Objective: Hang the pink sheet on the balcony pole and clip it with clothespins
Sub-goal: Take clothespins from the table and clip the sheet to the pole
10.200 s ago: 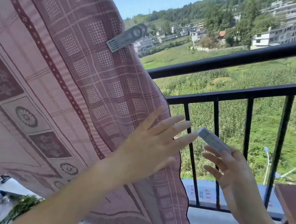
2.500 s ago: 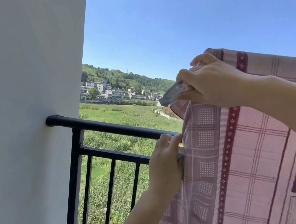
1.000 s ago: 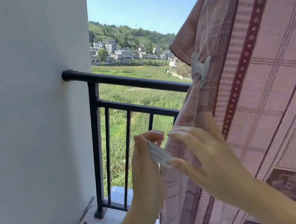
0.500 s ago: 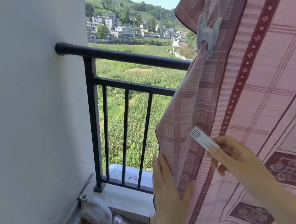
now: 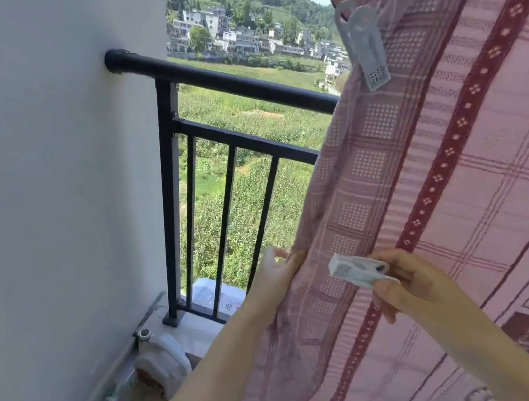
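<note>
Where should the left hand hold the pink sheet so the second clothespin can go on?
Pinch the pink sheet at its free left edge, coming from the railing side, where the left hand is. The edge hangs slack below the clipped clothespin; tension probably helps.

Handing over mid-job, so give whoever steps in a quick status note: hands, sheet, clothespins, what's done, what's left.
Left hand: pinching the sheet's left edge, low down beside the railing.
Right hand: holding a loose white clothespin in its fingers, in front of the sheet and not yet clipped on.
Pink sheet: hangs from above the frame; the pole itself is out of view.
Done: one clothespin is already clipped on the sheet's upper left edge.
Left: probably clip the held pin onto the edge near the left hand, then check the rest of the sheet.
</note>
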Demonstrator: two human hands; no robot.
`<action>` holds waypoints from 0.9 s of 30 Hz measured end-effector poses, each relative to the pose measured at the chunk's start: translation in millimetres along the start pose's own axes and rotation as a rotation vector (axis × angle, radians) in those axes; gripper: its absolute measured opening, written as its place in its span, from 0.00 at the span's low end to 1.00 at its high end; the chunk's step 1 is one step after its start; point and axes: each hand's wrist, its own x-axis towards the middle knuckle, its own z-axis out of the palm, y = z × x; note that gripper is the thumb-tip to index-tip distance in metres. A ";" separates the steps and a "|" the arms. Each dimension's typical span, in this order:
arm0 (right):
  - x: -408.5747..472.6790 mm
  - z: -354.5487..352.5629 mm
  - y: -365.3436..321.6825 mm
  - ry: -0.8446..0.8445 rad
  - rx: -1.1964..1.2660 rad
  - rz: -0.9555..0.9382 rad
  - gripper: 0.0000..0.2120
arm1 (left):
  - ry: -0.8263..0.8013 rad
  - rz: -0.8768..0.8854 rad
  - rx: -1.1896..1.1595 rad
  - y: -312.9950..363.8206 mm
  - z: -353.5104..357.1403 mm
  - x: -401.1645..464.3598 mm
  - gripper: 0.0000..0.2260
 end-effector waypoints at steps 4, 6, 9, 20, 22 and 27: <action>9.3 -2.0 -6.3 -0.004 0.044 0.018 0.07 | -0.015 0.229 0.269 -5.1 18.0 13.0 0.04; 11.7 -7.1 -7.7 0.009 0.017 0.023 0.08 | 0.083 0.373 0.418 -15.2 17.0 10.3 0.03; 14.1 -12.0 -14.1 -0.017 -0.084 -0.005 0.08 | 0.004 0.399 0.371 -30.8 14.2 -7.9 0.12; 37.9 14.3 -45.1 -0.186 -0.593 -0.168 0.12 | 0.077 0.229 0.108 -56.0 -13.2 -37.1 0.08; 46.8 29.4 -51.7 -0.259 -0.770 -0.285 0.15 | 0.055 0.232 0.091 -53.5 -19.9 -42.2 0.10; 87.0 74.8 -54.3 -0.534 -1.280 -0.452 0.17 | -0.070 0.179 0.100 -50.1 -31.4 -49.2 0.10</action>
